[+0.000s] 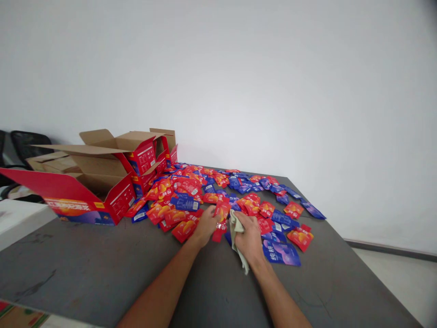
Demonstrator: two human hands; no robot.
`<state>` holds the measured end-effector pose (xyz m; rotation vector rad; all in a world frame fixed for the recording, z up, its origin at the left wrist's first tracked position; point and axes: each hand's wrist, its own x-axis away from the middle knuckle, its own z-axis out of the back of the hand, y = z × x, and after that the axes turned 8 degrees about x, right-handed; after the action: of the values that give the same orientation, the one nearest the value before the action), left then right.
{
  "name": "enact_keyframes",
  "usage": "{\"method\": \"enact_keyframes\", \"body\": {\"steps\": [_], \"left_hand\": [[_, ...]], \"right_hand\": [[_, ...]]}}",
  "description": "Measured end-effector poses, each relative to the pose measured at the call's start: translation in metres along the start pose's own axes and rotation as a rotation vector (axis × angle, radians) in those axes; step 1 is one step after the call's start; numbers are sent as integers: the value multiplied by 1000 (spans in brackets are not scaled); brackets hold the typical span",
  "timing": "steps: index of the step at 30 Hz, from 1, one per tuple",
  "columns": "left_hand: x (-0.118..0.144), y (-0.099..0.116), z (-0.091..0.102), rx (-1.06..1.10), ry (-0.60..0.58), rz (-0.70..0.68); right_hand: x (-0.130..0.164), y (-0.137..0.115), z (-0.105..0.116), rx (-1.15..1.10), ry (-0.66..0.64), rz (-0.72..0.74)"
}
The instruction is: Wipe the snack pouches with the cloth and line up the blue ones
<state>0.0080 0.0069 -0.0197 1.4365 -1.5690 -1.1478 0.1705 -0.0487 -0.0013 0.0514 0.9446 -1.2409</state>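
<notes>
I see both hands at work near the middle of the grey table [102,273], at the near edge of a wide scatter of sachets. My left hand [206,225] grips a red sachet [221,214], its fingers closed on the packet, which stands slightly lifted from the pile. My right hand [251,239] clenches a pale cloth [237,234]; the cloth hangs out below the palm towards six o'clock and its upper end touches the red sachet, just to the right of it.

As I judge it, the wiping is at an early stage. One packet is in hand against the cloth, while the mass of red and blue sachets [218,191] spreads from eleven o'clock to two o'clock of the hands, loose and overlapping. I can see no separate stack of finished packets, so I cannot tell how many have been dealt with. A large blue packet [282,253] lies at three o'clock, just beside the right wrist.

At ten o'clock, well apart from the hands, open red cartons [112,182] stand with their flaps up; from this angle I cannot tell if anything lies inside. If the packets belong in them, nearly all of that is left to do.
</notes>
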Motion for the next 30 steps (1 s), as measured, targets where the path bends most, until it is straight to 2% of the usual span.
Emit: {"method": "enact_keyframes", "body": {"steps": [6,9,12,15,17,21,25,27,30], "left_hand": [[5,16,-4,296,-88,3],[11,24,-7,363,-145,83],[17,26,-9,387,-247,165],[21,24,-11,381,-340,207],[22,22,-13,384,-381,222],[22,22,-14,403,-416,179],[23,27,-12,375,-382,128],[25,31,-13,354,-389,115],[30,33,-19,318,-434,106]], "right_hand": [[8,-17,-4,-108,-132,175],[10,-18,-7,-104,-174,233],[7,-11,-8,-49,-101,173],[3,0,-7,27,15,99],[1,6,-5,65,43,93],[3,1,-5,101,-29,148],[7,-13,-7,89,-136,211],[8,-15,-7,82,-129,184],[7,-11,-5,92,-40,111]]}}
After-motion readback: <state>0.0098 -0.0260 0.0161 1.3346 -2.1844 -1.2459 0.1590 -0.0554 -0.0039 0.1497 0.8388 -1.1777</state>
